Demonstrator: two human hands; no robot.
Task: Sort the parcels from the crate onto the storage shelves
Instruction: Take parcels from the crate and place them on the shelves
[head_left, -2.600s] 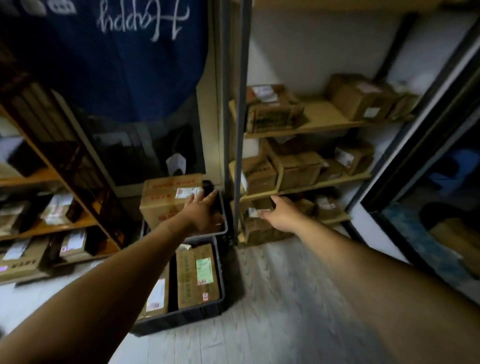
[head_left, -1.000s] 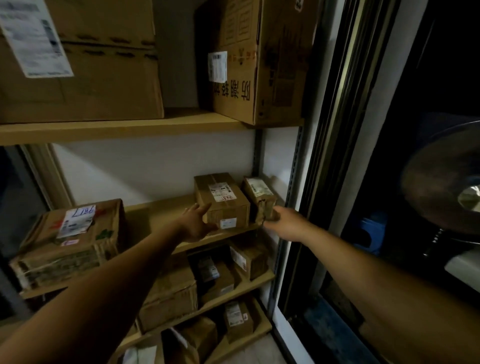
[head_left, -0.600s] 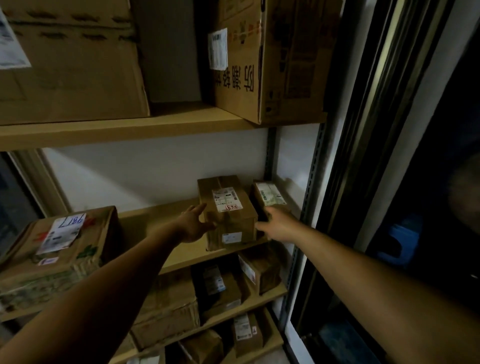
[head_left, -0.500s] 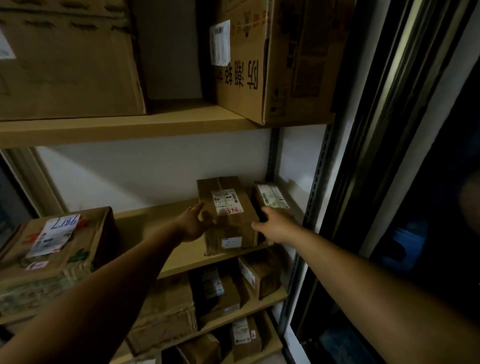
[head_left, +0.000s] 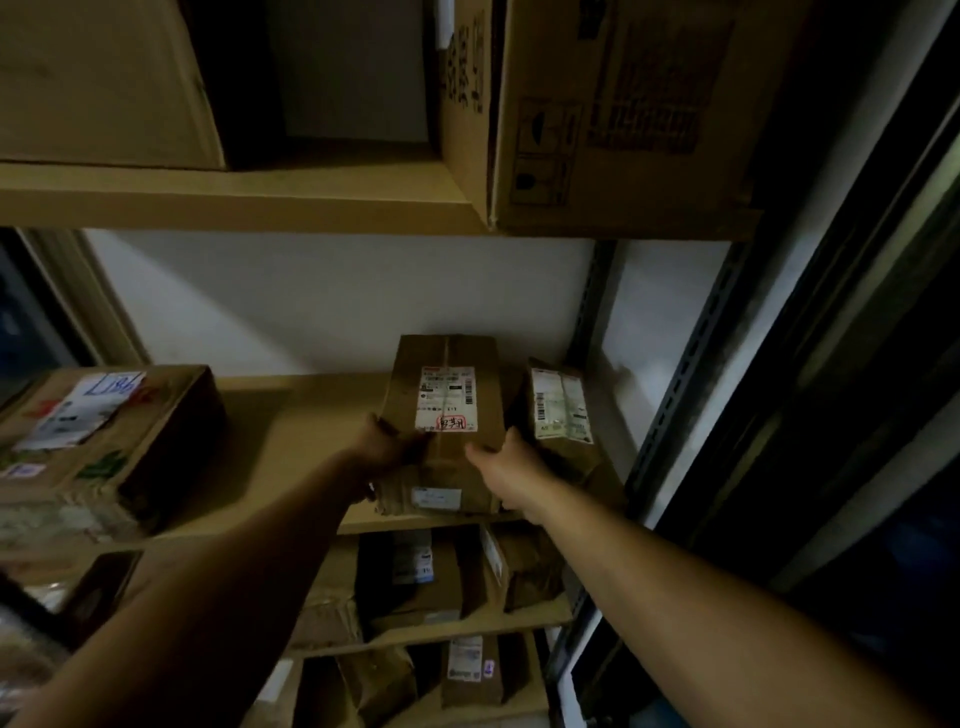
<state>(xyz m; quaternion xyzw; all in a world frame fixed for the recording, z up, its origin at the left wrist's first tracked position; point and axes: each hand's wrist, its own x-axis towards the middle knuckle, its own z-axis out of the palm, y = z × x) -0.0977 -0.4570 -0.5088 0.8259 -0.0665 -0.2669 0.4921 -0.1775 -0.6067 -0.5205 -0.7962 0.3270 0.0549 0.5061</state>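
Observation:
A brown cardboard parcel (head_left: 447, 358) with a white label and a red stamp lies on the middle shelf board (head_left: 291, 421), its front end at the shelf's edge. My left hand (head_left: 387, 447) grips its front left corner, thumb on the top face. My right hand (head_left: 506, 470) grips its front right corner; the fingers go down between it and a smaller labelled parcel (head_left: 561, 410) that stands just to the right. The crate is out of view.
A large labelled box (head_left: 104, 441) sits at the shelf's left end, with bare board between it and the held parcel. Big cartons (head_left: 597, 114) stand on the shelf above. Several parcels (head_left: 415, 577) fill the lower shelves. A slotted metal upright (head_left: 675, 395) bounds the right side.
I turned from the floor crate to the shelves. Both hands closed in on the labelled parcel from its sides to its front corners, and the view has drawn closer.

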